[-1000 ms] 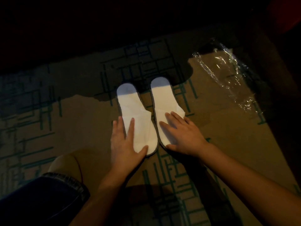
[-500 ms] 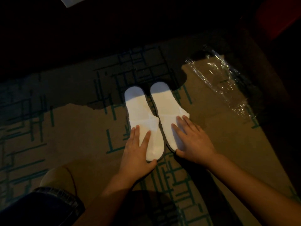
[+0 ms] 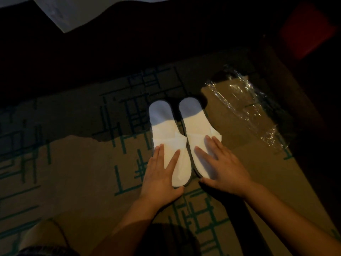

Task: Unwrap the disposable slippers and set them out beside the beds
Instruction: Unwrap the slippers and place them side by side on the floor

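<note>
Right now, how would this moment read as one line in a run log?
step: aligning slippers | left hand: flat on left slipper | right hand: flat on right slipper | plastic wrapper: empty, on carpet, right of pair

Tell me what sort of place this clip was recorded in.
Most likely a hotel guest room, seen at floor level and dimly lit. A pair of white disposable slippers lies on patterned carpet, their clear plastic wrapper lies beside them, and white bedding hangs at the top edge.
</note>
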Motion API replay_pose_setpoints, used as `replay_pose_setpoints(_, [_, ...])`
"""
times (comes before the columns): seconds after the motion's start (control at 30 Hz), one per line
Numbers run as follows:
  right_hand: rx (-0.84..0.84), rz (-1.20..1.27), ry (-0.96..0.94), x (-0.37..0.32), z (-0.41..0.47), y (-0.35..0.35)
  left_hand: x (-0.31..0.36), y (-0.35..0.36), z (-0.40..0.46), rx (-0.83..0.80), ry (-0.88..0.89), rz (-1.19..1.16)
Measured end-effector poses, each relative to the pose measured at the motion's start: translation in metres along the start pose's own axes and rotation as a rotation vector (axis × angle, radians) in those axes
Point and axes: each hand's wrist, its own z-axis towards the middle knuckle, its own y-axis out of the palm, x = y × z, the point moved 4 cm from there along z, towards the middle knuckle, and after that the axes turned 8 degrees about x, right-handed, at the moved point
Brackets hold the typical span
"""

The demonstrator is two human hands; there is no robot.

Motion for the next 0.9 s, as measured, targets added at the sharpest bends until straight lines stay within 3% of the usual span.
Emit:
replay_pose_setpoints(0.23, [-0.030,-0.069,-0.119,0.018,-0.004,0.007,-0.003,0.004,0.003,0.036,0.016,-0.001])
replay_pose_setpoints(0.47, [0.047,-0.047,-0.065,0.029,0.035,-0.015,-0.003,-0.005,0.031,0.004,0.020,0.025])
replay_pose_setpoints(0.9, [0.042,-0.088,-0.035,0.043,0.086,-0.037,-0.009,-0.019,0.077,0.060,0.062,0.025])
